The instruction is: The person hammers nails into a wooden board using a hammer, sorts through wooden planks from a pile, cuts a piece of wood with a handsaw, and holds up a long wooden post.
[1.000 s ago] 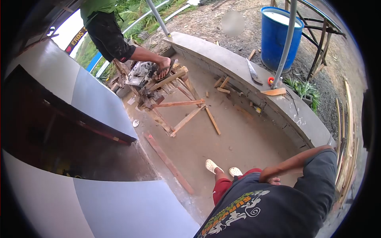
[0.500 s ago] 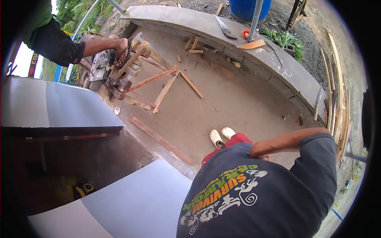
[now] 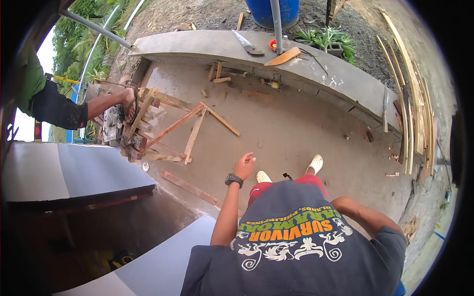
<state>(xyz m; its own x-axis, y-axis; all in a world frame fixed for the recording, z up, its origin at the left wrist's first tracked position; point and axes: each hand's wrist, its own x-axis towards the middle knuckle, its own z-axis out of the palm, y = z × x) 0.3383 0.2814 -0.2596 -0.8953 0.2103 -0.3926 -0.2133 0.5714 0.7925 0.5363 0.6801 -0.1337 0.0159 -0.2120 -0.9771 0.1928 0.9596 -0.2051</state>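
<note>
My left hand [image 3: 244, 166], with a dark watch on its wrist, is out over the concrete floor [image 3: 291, 123]. Its fingers are loosely bent and apart, and nothing shows in them. My right arm [image 3: 363, 213] bends in toward my waist, where the dark printed shirt [image 3: 291, 227] hides the hand. Below my body are my two pale clogs, the left one [image 3: 263, 176] and the right one [image 3: 316, 164]. A reddish plank [image 3: 190, 187] lies on the floor left of my left hand.
At left, another person's foot [image 3: 129, 104] rests on a wooden trestle [image 3: 148, 116]. A low concrete wall [image 3: 197, 43] bears a handsaw [image 3: 244, 42] and an orange-brown wood piece [image 3: 283, 56]. Long boards [image 3: 417, 98] lie at right; a blue drum [image 3: 272, 11] stands beyond the wall.
My left hand has come into view over the floor. My right hand, partly seen near my waist before, is now hidden. My feet are farther apart, and the view has turned to the right.
</note>
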